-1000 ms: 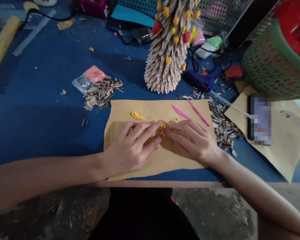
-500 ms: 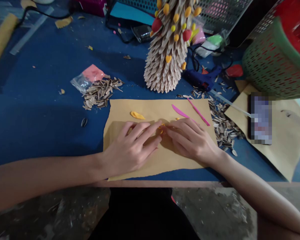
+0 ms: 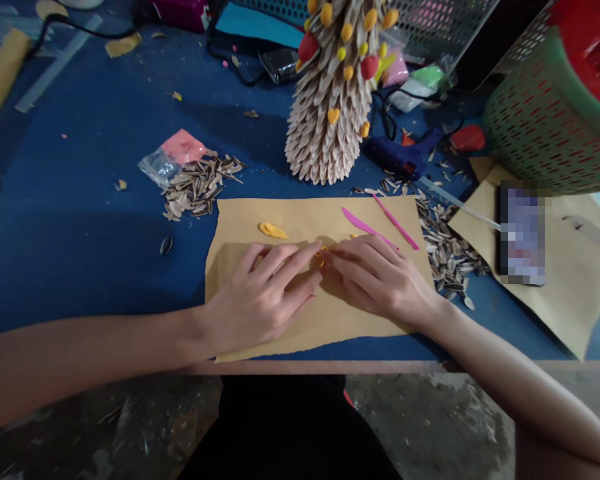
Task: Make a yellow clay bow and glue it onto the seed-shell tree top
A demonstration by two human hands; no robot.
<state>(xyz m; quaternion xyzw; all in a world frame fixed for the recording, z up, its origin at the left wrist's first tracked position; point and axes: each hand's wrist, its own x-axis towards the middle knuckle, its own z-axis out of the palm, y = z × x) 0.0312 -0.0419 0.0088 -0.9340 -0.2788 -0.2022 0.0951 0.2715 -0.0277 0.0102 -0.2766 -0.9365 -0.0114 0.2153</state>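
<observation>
Over a sheet of brown paper (image 3: 280, 343), my left hand (image 3: 263, 293) and my right hand (image 3: 387, 277) meet at the fingertips. Between them is a small piece of orange-yellow modelling clay (image 3: 323, 252), which both hands pinch; the fingers partly cover it. A larger yellow clay lump (image 3: 273, 231) lies beyond my left fingers. By my right hand rest a pink plastic knife (image 3: 363, 225) and a thin pink stick tool (image 3: 396, 223). A tiny yellow bit (image 3: 353, 236) shows just past my right knuckles.
Behind the paper stands a cone tree of seed shells (image 3: 325, 143) with clay balls on it. Sunflower seed shells (image 3: 197, 187) lie by a pink clay packet (image 3: 183, 147). On the right are a blue glue gun (image 3: 405, 155), a phone (image 3: 523, 233) and a green basket (image 3: 530, 127).
My hands keep nearly the same pose around the small clay piece, with only slight finger motion. The whole view has shifted a little.
</observation>
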